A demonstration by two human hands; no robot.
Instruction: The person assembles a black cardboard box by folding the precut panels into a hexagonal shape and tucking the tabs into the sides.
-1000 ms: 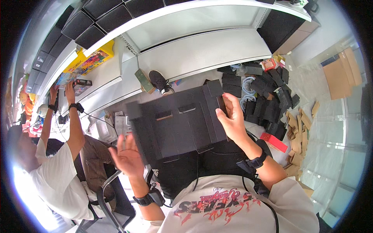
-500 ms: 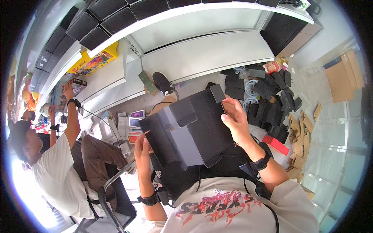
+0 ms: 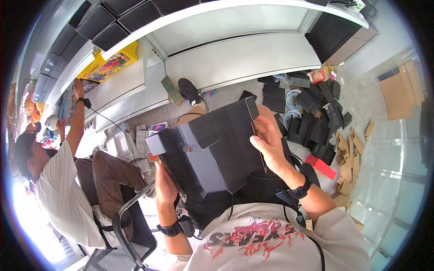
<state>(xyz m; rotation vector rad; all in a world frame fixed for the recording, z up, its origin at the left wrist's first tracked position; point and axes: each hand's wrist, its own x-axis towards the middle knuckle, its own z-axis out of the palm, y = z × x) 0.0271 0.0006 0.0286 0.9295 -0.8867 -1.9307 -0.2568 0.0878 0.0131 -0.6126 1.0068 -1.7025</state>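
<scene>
Hands first. My right hand (image 3: pixel 270 147) is closed on the right edge of a large black cardboard box blank (image 3: pixel 217 149), thumb on the face, fingers curled over a narrow side flap. My left hand (image 3: pixel 165 185) is under the lower left corner; most of it is hidden behind the card, so I judge it is gripping but cannot tell how far the fingers are closed. The blank is held in the air over my lap, tilted, just in front of my chest.

State of work, as a judgement: the blank is partly folded. A grey inner panel (image 3: pixel 199 165) and a raised flap at the upper left already stand out of plane, while the wide right panel lies flat. No closed box shape yet, so the side walls and end flaps remain to be done.

Surroundings, largest down:
- white shelving (image 3: pixel 239 54) ahead, black boxes along its top;
- a person in a white shirt (image 3: pixel 58 194) on a chair to my left, arm raised to a shelf;
- a heap of black boxes (image 3: pixel 316 117) on the floor to the right;
- brown cardboard pieces (image 3: pixel 350 149) beside the heap;
- a colourful yellow box (image 3: pixel 108 65) on a shelf;
- a red flat piece (image 3: pixel 320 166) near my right forearm.
</scene>
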